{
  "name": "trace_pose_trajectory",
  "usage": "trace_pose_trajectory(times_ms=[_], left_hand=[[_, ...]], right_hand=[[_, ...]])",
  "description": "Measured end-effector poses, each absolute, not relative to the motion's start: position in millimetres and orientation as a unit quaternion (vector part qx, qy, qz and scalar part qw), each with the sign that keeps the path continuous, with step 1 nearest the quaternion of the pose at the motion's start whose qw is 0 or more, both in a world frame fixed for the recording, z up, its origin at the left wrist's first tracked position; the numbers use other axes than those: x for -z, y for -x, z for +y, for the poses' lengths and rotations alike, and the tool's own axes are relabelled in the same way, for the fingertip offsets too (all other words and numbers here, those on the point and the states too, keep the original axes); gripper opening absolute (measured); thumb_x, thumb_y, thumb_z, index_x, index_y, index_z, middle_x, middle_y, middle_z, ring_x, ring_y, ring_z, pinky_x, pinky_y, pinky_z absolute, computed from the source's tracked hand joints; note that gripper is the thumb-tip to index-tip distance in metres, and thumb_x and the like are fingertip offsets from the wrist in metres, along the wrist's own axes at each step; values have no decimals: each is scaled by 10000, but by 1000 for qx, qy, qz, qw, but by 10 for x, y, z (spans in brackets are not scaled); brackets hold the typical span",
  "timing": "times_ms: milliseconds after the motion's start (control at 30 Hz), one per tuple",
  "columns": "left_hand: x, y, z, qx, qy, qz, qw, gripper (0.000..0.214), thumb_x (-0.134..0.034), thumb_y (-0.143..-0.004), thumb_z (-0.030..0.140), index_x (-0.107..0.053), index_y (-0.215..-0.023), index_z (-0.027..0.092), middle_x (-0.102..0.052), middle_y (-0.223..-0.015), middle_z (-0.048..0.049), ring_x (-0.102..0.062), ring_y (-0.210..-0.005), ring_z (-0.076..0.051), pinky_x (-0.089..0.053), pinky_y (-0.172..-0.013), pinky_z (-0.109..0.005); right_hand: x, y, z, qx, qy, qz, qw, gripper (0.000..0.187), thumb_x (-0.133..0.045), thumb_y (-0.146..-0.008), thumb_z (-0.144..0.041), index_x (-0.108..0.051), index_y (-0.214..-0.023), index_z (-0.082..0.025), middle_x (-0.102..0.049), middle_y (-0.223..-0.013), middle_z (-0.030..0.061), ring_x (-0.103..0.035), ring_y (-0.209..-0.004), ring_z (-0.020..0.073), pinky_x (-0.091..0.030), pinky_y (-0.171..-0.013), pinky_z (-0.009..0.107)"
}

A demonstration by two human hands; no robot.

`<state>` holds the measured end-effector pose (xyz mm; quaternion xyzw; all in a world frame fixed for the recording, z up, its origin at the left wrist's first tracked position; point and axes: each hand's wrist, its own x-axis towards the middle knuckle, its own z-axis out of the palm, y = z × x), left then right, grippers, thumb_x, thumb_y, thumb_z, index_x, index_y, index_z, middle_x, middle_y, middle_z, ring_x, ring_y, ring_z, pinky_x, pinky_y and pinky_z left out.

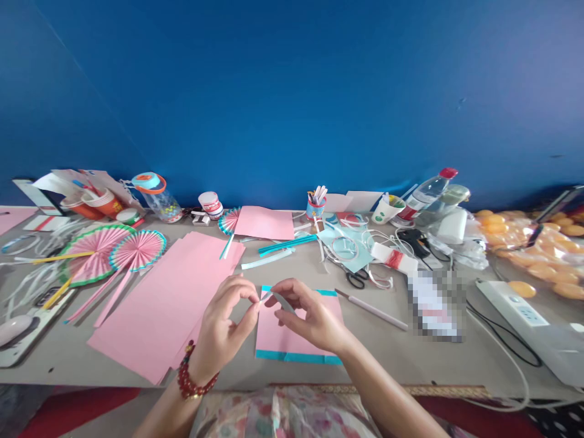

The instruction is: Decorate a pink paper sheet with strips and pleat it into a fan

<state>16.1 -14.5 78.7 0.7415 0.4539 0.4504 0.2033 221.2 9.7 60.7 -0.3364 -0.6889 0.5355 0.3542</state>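
My left hand (pixel 225 322), a red bead bracelet on its wrist, pinches one end of a thin white strip (pixel 266 296). My right hand (pixel 308 313) pinches the other end of that strip. Both hands hover just above a pink sheet with teal borders (pixel 292 348) lying near the table's front edge. The fingers of each hand are curled and pressed together at the tips.
A stack of pink paper (pixel 168 298) lies left of the hands, with two pink paper fans (pixel 114 252) beyond it. A craft knife (pixel 371 309), scissors (pixel 358 278), a pen cup (pixel 316 205), bottles (pixel 426 194), a power strip (pixel 524 307) and a bag of orange balls (pixel 542 243) crowd the right.
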Motion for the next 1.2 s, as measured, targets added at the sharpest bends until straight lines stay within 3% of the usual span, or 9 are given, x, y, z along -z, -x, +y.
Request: trace_pose_trajectory(times_ms=[67,133,267,367,467,933,1200], left_hand=[[-787,-134,-144,-448,-720,471,244,92,-516,-921,134,-524,-864,206,-581,-899,-33,-570,-911,-173,-463,-841,-316],[-779,-89,-137,-455,-698,480,273,82,-516,-928,164,-528,-859,206,-587,-905,-33,-577,-927,-175,-459,-844,-305],[-772,7,-110,-460,-668,497,310,88,-533,-931,213,-539,-844,205,-603,-902,-29,-584,-938,-178,-443,-867,-296],[-756,52,-96,-440,-653,511,345,124,-536,-935,256,-542,-823,202,-602,-878,-27,-584,-921,-181,-439,-847,-286],[-693,75,-94,-428,-636,519,378,136,-540,-936,289,-550,-831,202,-597,-874,-27,-579,-914,-182,-438,-829,-276],[-451,78,-63,-396,-599,549,427,157,-557,-924,344,-566,-839,212,-580,-849,2,-560,-839,-148,-435,-774,-242],[-98,-81,-94,-330,-651,620,288,130,-535,-911,311,-564,-828,215,-625,-856,-17,-595,-820,-173,-430,-627,-253]], right_hand=[[-574,-2316,82,-587,318,-670,324,473,-600,-883,-193,-435,-1319,-274,-643,-1217,70,-672,-772,114,-541,-732,295],[-499,-2430,61,-623,318,-636,326,516,-618,-884,-216,-405,-1348,-289,-610,-1260,79,-678,-717,103,-547,-721,305],[-295,-2618,-2,-663,360,-538,377,204,-667,-880,-334,-565,-1005,-209,-684,-991,47,-688,-713,137,-543,-696,302],[-187,-2685,-59,-679,398,-457,415,239,-703,-854,-389,-560,-878,-199,-693,-805,16,-671,-674,136,-532,-685,291],[-139,-2715,-98,-667,435,-410,445,282,-727,-827,-428,-576,-842,-191,-693,-762,11,-649,-647,124,-517,-668,270],[-123,-2880,-132,-519,512,-513,453,260,-612,-908,-416,-590,-784,-189,-651,-752,24,-588,-631,125,-473,-625,257],[9,-2935,-238,-287,609,-655,342,230,-496,-941,-311,-511,-733,-215,-540,-692,-2,-518,-662,142,-372,-564,234]])
